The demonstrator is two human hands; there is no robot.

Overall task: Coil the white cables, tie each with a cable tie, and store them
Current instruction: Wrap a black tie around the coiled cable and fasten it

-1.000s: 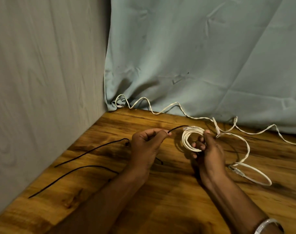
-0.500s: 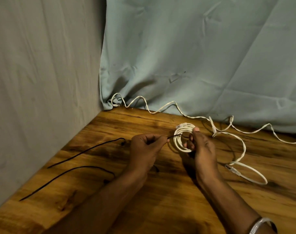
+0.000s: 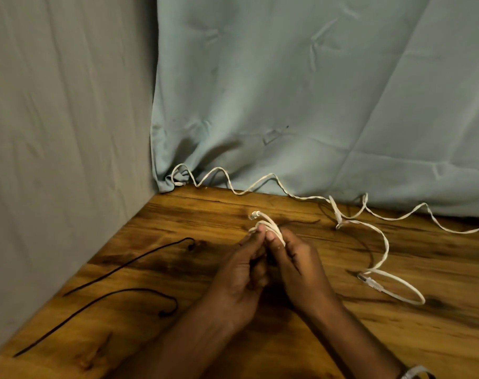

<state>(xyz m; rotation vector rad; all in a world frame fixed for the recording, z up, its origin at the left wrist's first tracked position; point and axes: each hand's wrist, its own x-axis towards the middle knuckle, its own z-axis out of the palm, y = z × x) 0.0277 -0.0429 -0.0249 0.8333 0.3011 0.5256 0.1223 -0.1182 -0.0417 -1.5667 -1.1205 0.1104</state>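
A small coil of white cable [image 3: 268,224] sticks up between my two hands, its plug end pointing up and left. My left hand [image 3: 239,272] and my right hand [image 3: 295,263] are pressed together, fingertips pinching the coil from both sides. The black cable tie that my left hand held earlier is hidden between the hands. A second, loose white cable [image 3: 380,242] runs along the curtain's foot and loops down to a plug at the right. Two black cable ties [image 3: 128,265] [image 3: 107,300] lie on the wooden table [image 3: 397,337] to the left.
A grey wall [image 3: 63,132] closes the left side and a pale green curtain [image 3: 315,91] hangs behind the table. A bracelet [image 3: 413,374] shows on my right wrist at the bottom edge.
My hands have come together around the coil. The coil, seen as an open ring before, is now squeezed flat between my fingers, and the black tie has gone from sight.
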